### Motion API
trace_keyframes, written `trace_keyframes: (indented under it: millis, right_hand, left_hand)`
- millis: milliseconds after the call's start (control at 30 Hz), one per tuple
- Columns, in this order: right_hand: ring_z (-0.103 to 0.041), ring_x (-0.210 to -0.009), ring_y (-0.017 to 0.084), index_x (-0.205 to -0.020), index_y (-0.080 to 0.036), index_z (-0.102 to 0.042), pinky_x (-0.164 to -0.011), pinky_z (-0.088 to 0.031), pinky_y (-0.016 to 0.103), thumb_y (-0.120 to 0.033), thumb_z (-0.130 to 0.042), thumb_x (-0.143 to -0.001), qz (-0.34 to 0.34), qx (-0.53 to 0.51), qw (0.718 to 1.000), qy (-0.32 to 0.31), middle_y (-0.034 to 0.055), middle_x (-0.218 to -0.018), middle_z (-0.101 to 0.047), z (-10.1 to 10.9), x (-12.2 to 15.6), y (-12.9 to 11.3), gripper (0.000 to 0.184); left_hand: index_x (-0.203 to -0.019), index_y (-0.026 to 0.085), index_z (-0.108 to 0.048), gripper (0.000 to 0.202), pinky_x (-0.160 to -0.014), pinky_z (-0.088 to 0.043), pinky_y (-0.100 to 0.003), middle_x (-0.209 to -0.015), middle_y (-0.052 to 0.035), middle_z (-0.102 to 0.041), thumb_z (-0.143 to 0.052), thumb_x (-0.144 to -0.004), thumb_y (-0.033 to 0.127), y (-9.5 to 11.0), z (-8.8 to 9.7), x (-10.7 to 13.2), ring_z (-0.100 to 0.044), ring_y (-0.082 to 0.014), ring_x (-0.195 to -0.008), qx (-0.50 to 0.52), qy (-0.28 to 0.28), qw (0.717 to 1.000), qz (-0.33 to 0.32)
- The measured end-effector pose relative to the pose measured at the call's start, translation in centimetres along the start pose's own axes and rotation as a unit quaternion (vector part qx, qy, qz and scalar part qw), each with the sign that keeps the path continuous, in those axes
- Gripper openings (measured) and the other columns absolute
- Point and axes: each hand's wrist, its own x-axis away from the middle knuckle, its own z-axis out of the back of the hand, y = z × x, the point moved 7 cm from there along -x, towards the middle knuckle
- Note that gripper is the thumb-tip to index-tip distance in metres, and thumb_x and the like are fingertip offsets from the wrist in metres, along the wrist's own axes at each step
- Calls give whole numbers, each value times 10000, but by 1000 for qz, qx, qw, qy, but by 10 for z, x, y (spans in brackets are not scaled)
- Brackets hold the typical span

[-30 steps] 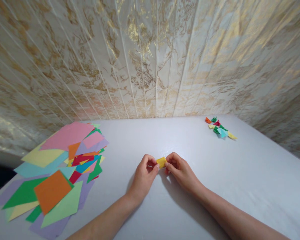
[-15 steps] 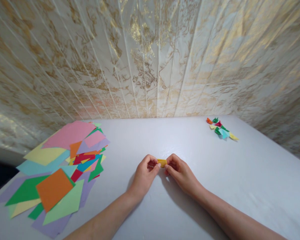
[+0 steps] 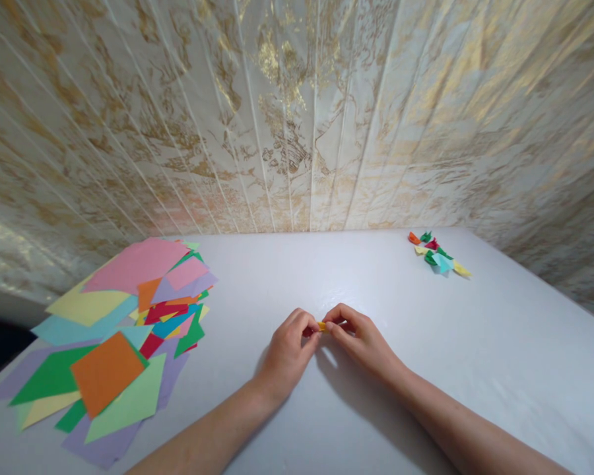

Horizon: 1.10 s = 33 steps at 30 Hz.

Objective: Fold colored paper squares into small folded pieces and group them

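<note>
A small folded piece of yellow paper (image 3: 322,326) is pinched between both hands, just above the middle of the white table. My left hand (image 3: 290,343) grips its left end between thumb and fingers. At the right end, the thumb and index finger of my right hand (image 3: 355,334) hold it. Fingertips cover most of the paper, so only a narrow yellow strip shows between them and its exact shape is hidden.
Loose coloured paper sheets lie piled on the left, an orange square (image 3: 109,374) on top near the front. Several small folded paper pieces (image 3: 442,263) sit at the back right of the white table (image 3: 287,264). A gold-patterned curtain (image 3: 297,132) hangs behind.
My hands have drawn closer together around the yellow paper, and less of it shows. My left hand has turned slightly, its fingers now covering more of the left end.
</note>
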Motion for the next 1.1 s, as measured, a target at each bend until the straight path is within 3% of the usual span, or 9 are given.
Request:
trace_keyframes:
  millis: [200, 533, 800, 1100]
  right_hand:
    - [-587, -701, 163, -766, -192, -624, -651, -449, 272, -335, -582, -829, -13, -13, 1000, -19, 8, -737, -640, -3, 0, 3, 162]
    - [-582, -696, 163, -747, -186, -637, -644, -450, 266, -354, -581, -840, -21, -6, 1000, -9, 13, -736, -650, 0, 1, 4, 199]
    - [-619, -749, 181, -793, -183, -653, -703, -474, 293, -317, -545, -852, 1, 34, 999, -11, 31, -791, -678, -2, 2, -1, 182]
    - [-576, -683, 172, -744, -189, -616, -638, -436, 287, -285, -526, -849, -2, 81, 997, -6, 19, -721, -639, -2, 1, 2, 168]
  left_hand:
    - [-757, 216, -530, 143, -744, -432, -259, -829, 12, -564, -532, -846, 104, 6, -4, 1, -561, -151, -790, -17, -27, 999, -19]
    - [-746, 200, -588, 78, -725, -445, -262, -766, 5, -614, -588, -815, 164, -5, -3, 0, -580, -162, -751, 57, -1, 995, 77]
    - [-754, 192, -585, 75, -712, -444, -264, -753, 8, -628, -560, -809, 147, -7, -1, -1, -585, -155, -730, 41, 5, 995, 86]
    - [-771, 200, -549, 54, -705, -449, -261, -759, 20, -617, -556, -815, 171, -9, -1, 0, -579, -145, -716, 52, 7, 994, 95]
